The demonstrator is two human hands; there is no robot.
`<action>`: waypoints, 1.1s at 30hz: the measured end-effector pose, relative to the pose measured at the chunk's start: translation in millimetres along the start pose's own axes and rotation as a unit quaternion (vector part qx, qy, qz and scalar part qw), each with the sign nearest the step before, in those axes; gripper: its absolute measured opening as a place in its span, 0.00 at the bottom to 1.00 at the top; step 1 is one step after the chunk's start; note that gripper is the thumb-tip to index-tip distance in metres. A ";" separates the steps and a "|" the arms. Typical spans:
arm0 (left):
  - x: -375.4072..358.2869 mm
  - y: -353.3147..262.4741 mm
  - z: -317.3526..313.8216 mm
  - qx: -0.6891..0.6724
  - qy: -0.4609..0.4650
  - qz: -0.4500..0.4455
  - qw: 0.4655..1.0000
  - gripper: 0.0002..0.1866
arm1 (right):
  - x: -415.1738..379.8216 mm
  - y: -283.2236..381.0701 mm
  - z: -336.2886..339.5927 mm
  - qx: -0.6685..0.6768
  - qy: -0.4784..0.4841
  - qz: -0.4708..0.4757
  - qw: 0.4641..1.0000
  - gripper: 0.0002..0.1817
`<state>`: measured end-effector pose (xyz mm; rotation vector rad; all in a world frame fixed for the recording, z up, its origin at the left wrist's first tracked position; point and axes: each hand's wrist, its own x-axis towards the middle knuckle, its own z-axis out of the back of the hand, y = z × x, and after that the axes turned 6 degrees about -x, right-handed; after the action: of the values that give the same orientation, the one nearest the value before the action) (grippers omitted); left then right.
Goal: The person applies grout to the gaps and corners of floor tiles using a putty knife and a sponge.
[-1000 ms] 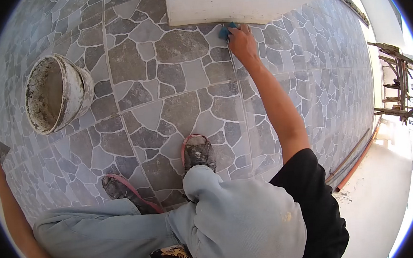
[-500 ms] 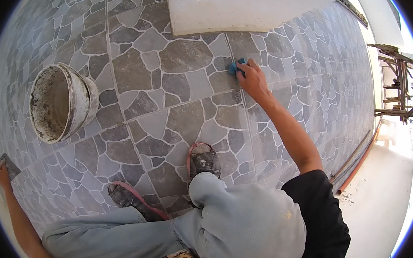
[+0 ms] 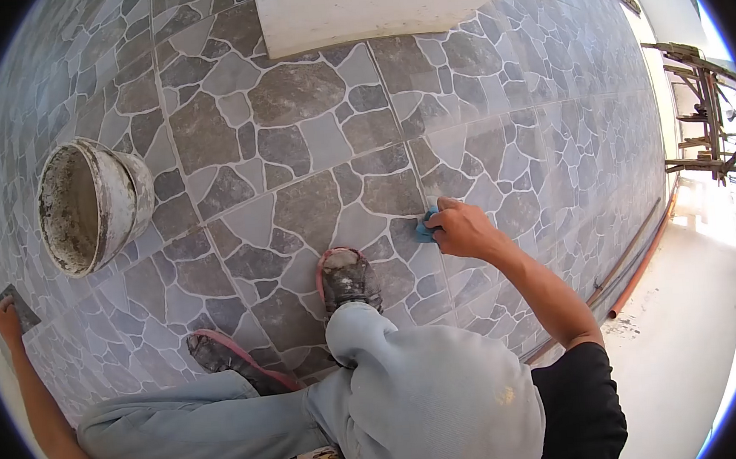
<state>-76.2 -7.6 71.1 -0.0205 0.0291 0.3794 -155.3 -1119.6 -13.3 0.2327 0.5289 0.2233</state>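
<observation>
My right hand [image 3: 463, 228] grips a blue sponge [image 3: 426, 225], pressed to the stone-patterned tile floor [image 3: 395, 195] at a straight joint between tiles. The fingers are closed round the sponge and partly hide it. At the far left my left hand [image 3: 7, 319] is closed on a flat, dark grey scraper [image 3: 21, 309]. Its blade is turned up and out; its handle is hidden in the fist. A white bucket [image 3: 139, 194], crusted with dried mortar, stands between the two hands, closer to the left one.
My worn shoes [image 3: 350, 278] rest on the tiles, near the sponge. A white wall block [image 3: 353, 13] juts in at the top. Along the right edge lie an orange pipe [image 3: 644, 266] and a wooden scaffold [image 3: 705, 112] stands beyond.
My right hand has drawn the sponge along the tile joint toward my body. The view has shifted slightly. My left hand still holds the scraper at the far left.
</observation>
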 end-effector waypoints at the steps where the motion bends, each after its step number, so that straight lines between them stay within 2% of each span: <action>1: -6.1 7.3 7.4 0.004 -0.001 0.021 1.000 0.20 | -7.5 3.7 12.5 -0.013 0.129 -0.026 0.991 0.15; 3: -3.0 9.4 12.1 -0.012 0.002 0.009 1.000 0.20 | 16.8 -1.3 30.7 0.050 -0.084 -0.053 0.994 0.15; 5: -0.3 5.2 17.0 -0.011 0.000 -0.009 1.000 0.20 | 74.0 -7.9 51.2 0.044 -0.270 -0.040 0.961 0.17; 7: 13.7 -21.4 20.3 0.012 -0.008 -0.016 1.000 0.20 | 145.9 -30.7 55.7 0.004 -0.365 -0.017 0.931 0.20; 9: 18.7 -41.2 19.8 -0.015 -0.016 -0.067 0.998 0.19 | 181.5 -39.7 36.3 -0.011 -0.382 -0.042 0.923 0.20; 10: 14.7 -33.0 18.7 -0.016 -0.017 -0.063 0.998 0.19 | 191.2 -33.5 33.2 -0.031 -0.400 -0.069 0.913 0.21; 12: 0.7 -9.4 20.7 -0.026 -0.012 -0.040 0.999 0.19 | 154.8 7.1 -10.8 -0.050 -0.371 -0.030 0.927 0.20; 14: -41.4 7.4 32.1 0.011 -0.007 0.012 1.000 0.19 | 87.3 36.2 -41.7 -0.004 -0.251 0.145 0.957 0.21; 16: -79.8 13.1 44.0 0.056 -0.011 0.085 0.995 0.19 | 49.6 22.6 -37.8 -0.012 -0.195 0.210 0.958 0.22; 17: -82.7 26.5 39.8 0.060 -0.011 0.090 0.994 0.19 | 49.1 3.7 -27.2 -0.026 -0.230 0.162 0.959 0.24; 18: -85.3 47.7 35.6 0.032 -0.015 0.097 0.995 0.20 | 56.5 -18.9 -21.4 -0.053 -0.291 0.072 0.952 0.24; 20: -90.2 62.8 29.4 -0.032 -0.011 0.116 0.993 0.20 | 80.5 -53.7 -10.9 -0.048 -0.390 -0.087 0.915 0.18; 22: -80.2 46.1 16.0 -0.052 -0.026 0.114 0.992 0.21 | 103.8 -22.4 -25.7 -0.024 -0.390 -0.072 0.918 0.17; 23: -68.6 38.6 9.3 -0.072 -0.032 0.083 0.993 0.21 | 115.8 3.3 -33.6 -0.005 -0.389 -0.070 0.919 0.16; 24: -54.7 21.6 5.2 -0.084 -0.040 0.068 0.993 0.21 | 126.6 50.6 -46.2 0.021 -0.408 0.006 0.913 0.15; 26: -16.0 -21.0 -1.1 -0.103 -0.050 0.036 0.993 0.20 | 144.9 156.2 -77.1 0.071 -0.350 0.123 0.926 0.13; 28: 15.0 -91.3 4.3 -0.092 -0.055 -0.008 0.994 0.20 | 164.7 244.0 -108.0 0.099 -0.309 0.257 0.910 0.13; 30: 43.1 -136.9 16.1 -0.074 -0.034 -0.083 0.993 0.18 | 161.9 243.3 -93.5 0.094 -0.290 0.257 0.917 0.13; 31: 55.1 -128.6 20.1 -0.075 -0.032 -0.084 0.993 0.18 | 158.5 243.9 -90.5 0.100 -0.265 0.253 0.925 0.13; 33: 61.5 -88.3 28.4 -0.076 -0.021 -0.086 0.993 0.20 | 142.9 170.8 -66.8 0.044 -0.292 0.156 0.943 0.16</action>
<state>14.4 -66.1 98.8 -0.1648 -0.0437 0.2094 -95.5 -908.2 -89.5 0.4521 -0.0932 0.4223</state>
